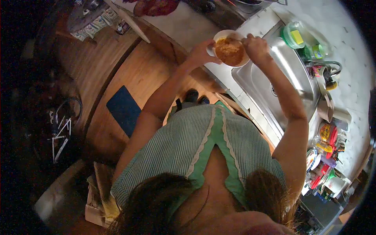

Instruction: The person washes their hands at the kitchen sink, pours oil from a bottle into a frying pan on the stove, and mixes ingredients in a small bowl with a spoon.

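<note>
A white bowl (246, 62) with an orange-brown, powdery or mushy mix (230, 52) in it is held over the near corner of the sink. My left hand (201, 54) grips the bowl's left side, thumb and fingers around its wall. At the right rim, my right hand (256, 47) is closed in a pinch on what looks like a spoon (237, 39), which reaches into the mix. Its lower end is hidden in the food, and my fingers cover most of its handle.
A steel sink (284, 62) lies below my right forearm. Behind it stand a green tub (290, 36) with a yellow sponge (297, 37) and a faucet (333, 66). Several jars (327, 133) crowd the right counter. A dark mat (124, 110) lies on the wooden floor.
</note>
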A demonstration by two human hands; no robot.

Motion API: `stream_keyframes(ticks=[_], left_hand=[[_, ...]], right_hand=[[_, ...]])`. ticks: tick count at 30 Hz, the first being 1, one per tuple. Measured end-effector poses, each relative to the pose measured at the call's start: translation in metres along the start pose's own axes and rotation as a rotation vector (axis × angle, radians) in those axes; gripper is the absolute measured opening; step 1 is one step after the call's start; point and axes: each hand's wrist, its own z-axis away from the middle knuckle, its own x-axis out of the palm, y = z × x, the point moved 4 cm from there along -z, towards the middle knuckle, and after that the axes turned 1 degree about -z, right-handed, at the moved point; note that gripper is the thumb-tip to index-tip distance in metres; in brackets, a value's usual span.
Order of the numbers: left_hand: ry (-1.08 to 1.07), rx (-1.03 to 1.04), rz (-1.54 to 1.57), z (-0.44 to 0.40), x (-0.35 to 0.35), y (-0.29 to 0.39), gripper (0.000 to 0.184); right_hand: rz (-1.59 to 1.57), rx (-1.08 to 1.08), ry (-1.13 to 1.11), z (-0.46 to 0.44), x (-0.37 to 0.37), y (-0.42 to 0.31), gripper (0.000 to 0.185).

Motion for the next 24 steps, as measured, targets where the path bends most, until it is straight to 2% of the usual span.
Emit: stream_keyframes(ticks=[3,4,7,10,13,14,17,19,22,24], left_hand=[[-0.001,-0.011,-0.01,-0.002,0.003,-0.005,0.072],[0.0,0.004,-0.009,-0.004,0.005,-0.009,0.072],[0.009,0.014,-0.036,-0.003,0.005,-0.011,0.072],[0.003,-0.005,-0.081,-0.002,0.003,-0.006,0.073],[0.006,0.014,-0.078,-0.004,0.004,-0.008,0.074],[0.014,0.023,-0.069,-0.004,0.004,-0.011,0.074],[0.012,-0.019,-0.057,-0.001,0.002,-0.003,0.075],[-0.005,-0.008,-0.04,-0.003,0.003,-0.007,0.074],[0.011,0.012,-0.028,-0.004,0.002,-0.006,0.072],[0.024,0.044,-0.025,-0.003,-0.001,-0.001,0.072]], right_hand=[[-0.05,0.034,-0.294,0.013,-0.022,0.003,0.015],[-0.059,-0.024,-0.275,0.016,-0.039,0.0,0.013],[-0.151,0.052,-0.246,0.007,-0.039,0.013,0.017],[-0.095,0.123,-0.089,0.001,-0.031,0.017,0.014],[0.024,0.035,-0.197,0.004,-0.014,0.01,0.018],[-0.05,0.015,-0.164,0.012,-0.015,0.01,0.016],[-0.107,-0.029,-0.383,0.016,-0.035,0.001,0.015],[-0.268,-0.076,-0.329,0.018,-0.027,-0.002,0.013],[-0.737,-0.265,-0.114,0.015,0.017,0.002,0.015],[-0.995,-0.305,-0.066,0.015,0.017,0.007,0.017]])
